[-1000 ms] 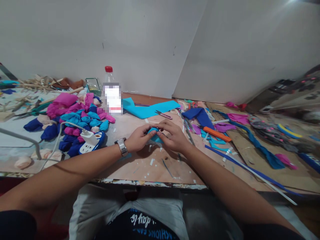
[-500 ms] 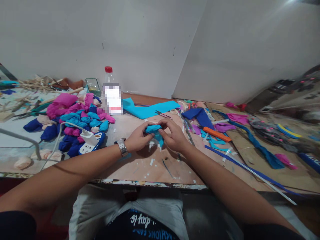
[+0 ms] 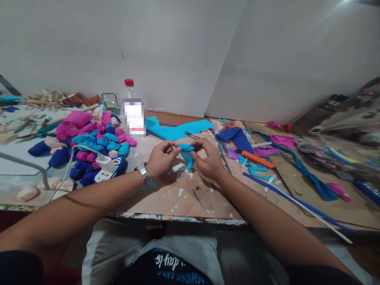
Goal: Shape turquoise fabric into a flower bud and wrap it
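Both my hands meet above the middle of the wooden table [image 3: 166,198]. My left hand [image 3: 160,158], with a metal watch on its wrist, pinches the left end of a small light blue cloth piece [image 3: 187,153]. My right hand [image 3: 208,158] pinches its right end with curled fingers. The cloth hangs folded between them, lifted a little off the table. A few white scraps lie just under it.
A heap of pink, blue and light blue cloth rolls [image 3: 92,138] and a white power strip [image 3: 108,165] lie at left. A red-capped bottle [image 3: 132,113] stands behind. Light blue cloth [image 3: 178,128], small scissors [image 3: 192,135], an orange-handled cutter [image 3: 257,158] and cloth strips lie at right.
My hands have lifted the light blue cloth piece off the table and drawn it out between the fingers; earlier they pressed it down against the tabletop.
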`<act>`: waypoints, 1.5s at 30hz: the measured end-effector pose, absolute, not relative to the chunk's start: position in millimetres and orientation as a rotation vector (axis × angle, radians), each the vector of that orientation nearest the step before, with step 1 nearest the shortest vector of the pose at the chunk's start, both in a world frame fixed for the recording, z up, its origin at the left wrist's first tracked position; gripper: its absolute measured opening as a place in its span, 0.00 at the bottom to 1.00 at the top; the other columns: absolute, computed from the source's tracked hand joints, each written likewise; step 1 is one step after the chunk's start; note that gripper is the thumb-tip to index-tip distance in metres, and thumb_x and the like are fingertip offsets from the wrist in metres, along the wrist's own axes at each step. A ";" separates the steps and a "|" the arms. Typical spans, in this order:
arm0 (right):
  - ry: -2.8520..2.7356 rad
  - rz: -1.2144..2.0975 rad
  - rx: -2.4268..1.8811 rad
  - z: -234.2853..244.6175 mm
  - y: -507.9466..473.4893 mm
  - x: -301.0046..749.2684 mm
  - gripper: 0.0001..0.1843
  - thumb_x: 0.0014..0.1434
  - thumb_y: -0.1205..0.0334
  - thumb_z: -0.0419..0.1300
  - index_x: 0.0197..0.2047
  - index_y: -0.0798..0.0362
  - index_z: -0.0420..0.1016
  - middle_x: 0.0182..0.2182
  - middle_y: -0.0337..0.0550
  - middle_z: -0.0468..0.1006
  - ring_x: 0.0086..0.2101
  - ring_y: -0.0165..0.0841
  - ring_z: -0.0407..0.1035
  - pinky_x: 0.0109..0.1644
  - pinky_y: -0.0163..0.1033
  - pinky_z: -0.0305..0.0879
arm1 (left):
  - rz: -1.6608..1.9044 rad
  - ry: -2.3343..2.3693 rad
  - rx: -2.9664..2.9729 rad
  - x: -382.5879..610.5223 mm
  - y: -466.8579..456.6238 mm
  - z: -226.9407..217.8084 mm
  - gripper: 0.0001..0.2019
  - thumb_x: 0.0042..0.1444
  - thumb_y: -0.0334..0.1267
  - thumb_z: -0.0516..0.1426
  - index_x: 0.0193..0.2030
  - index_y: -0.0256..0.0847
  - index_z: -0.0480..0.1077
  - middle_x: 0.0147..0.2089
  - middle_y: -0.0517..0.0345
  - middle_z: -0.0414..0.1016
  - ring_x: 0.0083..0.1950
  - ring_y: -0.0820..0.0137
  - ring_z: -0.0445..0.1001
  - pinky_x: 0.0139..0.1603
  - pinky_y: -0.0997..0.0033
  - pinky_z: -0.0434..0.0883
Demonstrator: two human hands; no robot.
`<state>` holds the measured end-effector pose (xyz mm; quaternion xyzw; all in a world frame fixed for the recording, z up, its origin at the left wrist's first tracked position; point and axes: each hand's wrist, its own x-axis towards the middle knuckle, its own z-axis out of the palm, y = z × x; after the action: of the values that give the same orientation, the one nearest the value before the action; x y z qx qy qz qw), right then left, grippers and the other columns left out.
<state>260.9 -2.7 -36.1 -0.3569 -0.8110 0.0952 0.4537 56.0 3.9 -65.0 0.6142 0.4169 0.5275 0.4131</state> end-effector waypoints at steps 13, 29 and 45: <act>-2.012 0.271 -0.864 -40.2 -2.2 261.0 0.09 0.63 0.63 0.60 0.48 0.49 0.72 0.42 0.44 0.77 0.37 0.36 0.70 0.44 0.44 0.70 | 1.306 1.008 1.371 57.0 1.6 -56.1 0.17 0.54 0.51 0.66 0.34 0.38 0.72 0.24 0.67 0.55 0.26 0.76 0.54 0.27 0.74 0.54; -1.993 0.228 -0.890 -35.3 -2.7 260.8 0.08 0.64 0.60 0.60 0.47 0.50 0.73 0.40 0.44 0.78 0.35 0.36 0.70 0.44 0.46 0.70 | 1.200 0.999 1.384 57.4 5.3 -67.6 0.19 0.50 0.53 0.68 0.37 0.37 0.78 0.24 0.63 0.66 0.26 0.75 0.62 0.29 0.72 0.61; -1.915 0.211 -0.939 -37.3 -1.9 261.6 0.08 0.64 0.60 0.60 0.47 0.49 0.74 0.38 0.43 0.78 0.35 0.36 0.70 0.45 0.47 0.71 | 1.216 1.012 1.493 57.4 1.2 -63.8 0.15 0.55 0.49 0.65 0.35 0.39 0.73 0.22 0.67 0.59 0.23 0.76 0.57 0.26 0.74 0.56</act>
<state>261.6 -1.9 -37.3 -0.3847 -0.7845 0.0866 0.4786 57.4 1.2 -63.8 0.6079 0.4120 0.4948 0.4646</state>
